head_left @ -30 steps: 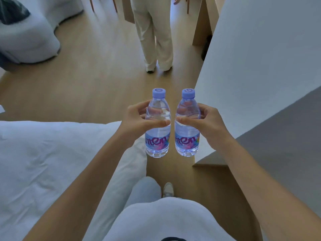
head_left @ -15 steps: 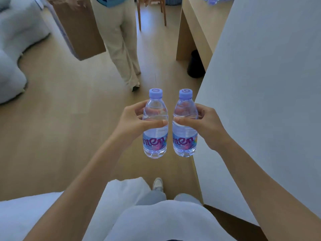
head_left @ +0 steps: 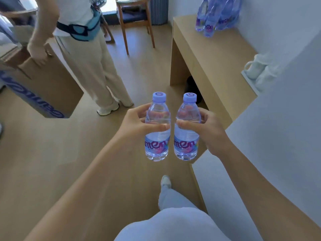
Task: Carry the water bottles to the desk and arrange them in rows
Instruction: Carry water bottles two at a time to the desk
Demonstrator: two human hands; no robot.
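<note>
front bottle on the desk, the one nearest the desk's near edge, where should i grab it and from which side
Judging from here, take the clear plastic bottle with the purple label around its upper body just under the cap, coming from the open desk side. It stands upright, its neighbours crowd behind and beside it, and the wall backs them, so only the front is free.

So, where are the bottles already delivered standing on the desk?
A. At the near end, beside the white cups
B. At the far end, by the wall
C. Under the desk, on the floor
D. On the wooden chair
B: the bottles already delivered cluster at the far end of the desk, against the wall.
</note>
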